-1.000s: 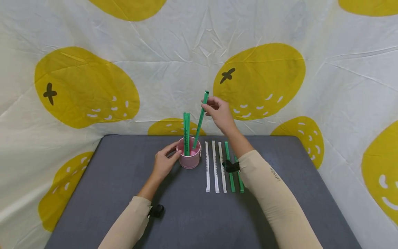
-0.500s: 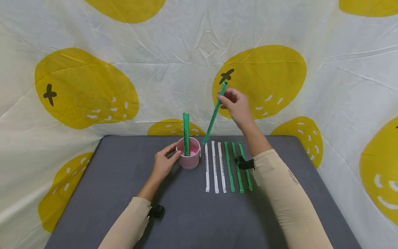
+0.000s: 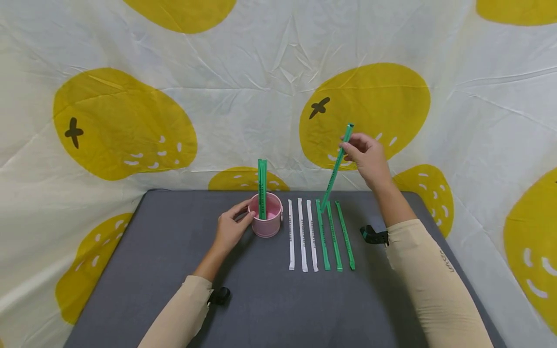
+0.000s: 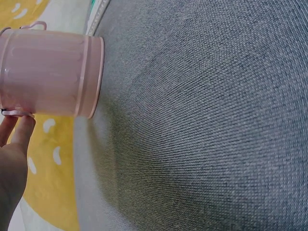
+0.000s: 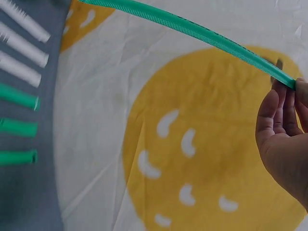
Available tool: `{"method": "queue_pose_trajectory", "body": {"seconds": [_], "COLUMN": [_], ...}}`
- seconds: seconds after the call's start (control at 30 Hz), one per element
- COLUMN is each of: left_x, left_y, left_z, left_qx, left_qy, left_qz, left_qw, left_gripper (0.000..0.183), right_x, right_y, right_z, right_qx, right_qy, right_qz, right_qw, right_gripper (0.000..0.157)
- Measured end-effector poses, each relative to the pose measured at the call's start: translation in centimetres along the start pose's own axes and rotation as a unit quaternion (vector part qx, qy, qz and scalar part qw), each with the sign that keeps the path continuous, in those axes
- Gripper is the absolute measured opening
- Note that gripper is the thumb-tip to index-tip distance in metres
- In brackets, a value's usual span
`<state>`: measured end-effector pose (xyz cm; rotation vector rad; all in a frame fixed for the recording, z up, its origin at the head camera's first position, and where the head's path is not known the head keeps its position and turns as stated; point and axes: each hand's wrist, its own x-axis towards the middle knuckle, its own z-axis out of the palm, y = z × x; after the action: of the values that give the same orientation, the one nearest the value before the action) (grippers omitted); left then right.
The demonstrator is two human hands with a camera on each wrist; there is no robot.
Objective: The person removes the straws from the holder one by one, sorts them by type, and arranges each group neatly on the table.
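My right hand [image 3: 370,157] pinches a green paper-wrapped straw [image 3: 335,169] near its upper end, raised at a slant. In the head view its lower tip overlaps the tops of the green straws in the row. The right wrist view shows the straw [image 5: 192,30] running from thumb and fingers toward the upper left. A small pink bucket [image 3: 266,228] stands upright on the table, several green wrapped straws [image 3: 262,188] upright inside. My left hand [image 3: 231,227] holds the bucket at its left rim, thumb in front; the left wrist view shows fingertips against its side.
Right of the bucket lie three white wrapped straws [image 3: 302,237], then three green wrapped straws [image 3: 334,237], side by side on the dark grey table [image 3: 174,241]. Behind the table's back edge hangs a white cloth [image 3: 243,116] with yellow fruit prints.
My right hand has carried the green straw out from over the bucket to the right, above the green row. The left hand has stayed at the bucket.
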<state>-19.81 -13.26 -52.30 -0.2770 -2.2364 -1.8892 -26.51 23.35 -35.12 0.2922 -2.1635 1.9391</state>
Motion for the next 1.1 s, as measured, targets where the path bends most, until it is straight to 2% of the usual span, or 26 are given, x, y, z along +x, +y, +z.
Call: {"method": "queue_pose_trajectory", "body": {"seconds": [0.1, 0.2, 0.27, 0.43, 0.6, 0.8, 0.97, 1.1], "left_x": [0.0, 0.1, 0.2, 0.2, 0.2, 0.3, 0.3, 0.2], "left_y": [-0.1, -0.1, -0.1, 0.0, 0.2, 0.3, 0.4, 0.2], "left_z": [0.0, 0.0, 0.0, 0.0, 0.0, 0.2, 0.1, 0.1], "left_qx": [0.007, 0.006, 0.006, 0.008, 0.001, 0.011, 0.018, 0.014], "left_qy": [0.003, 0.006, 0.006, 0.005, -0.002, -0.004, -0.005, -0.002], "left_qz": [0.003, 0.006, 0.008, 0.006, -0.003, -0.017, -0.025, -0.015], "left_qw": [1.0000, 0.9999, 0.9999, 0.9999, 1.0000, 0.9998, 0.9995, 0.9998], "left_gripper": [0.045, 0.043, 0.043, 0.044, 0.046, 0.046, 0.046, 0.046], "right_x": [-0.5, -0.8, -1.1, -1.9, -2.7, -3.3, -3.9, -4.4], "right_y": [0.9, 1.7, 2.3, 4.1, 6.3, 8.9, 10.8, 12.2], "right_z": [-1.3, -2.5, -3.1, -4.8, -6.4, -7.5, -7.8, -7.8], "right_qx": [-0.063, -0.138, -0.168, -0.196, -0.242, -0.272, -0.293, -0.303], "right_qy": [0.005, 0.002, -0.004, -0.014, -0.020, -0.019, -0.051, -0.076], "right_qz": [0.003, 0.006, 0.012, 0.038, 0.065, 0.080, 0.106, 0.128], "right_qw": [0.998, 0.990, 0.986, 0.980, 0.968, 0.959, 0.949, 0.941], "right_gripper": [0.030, 0.038, 0.041, 0.043, 0.048, 0.048, 0.048, 0.049]}}
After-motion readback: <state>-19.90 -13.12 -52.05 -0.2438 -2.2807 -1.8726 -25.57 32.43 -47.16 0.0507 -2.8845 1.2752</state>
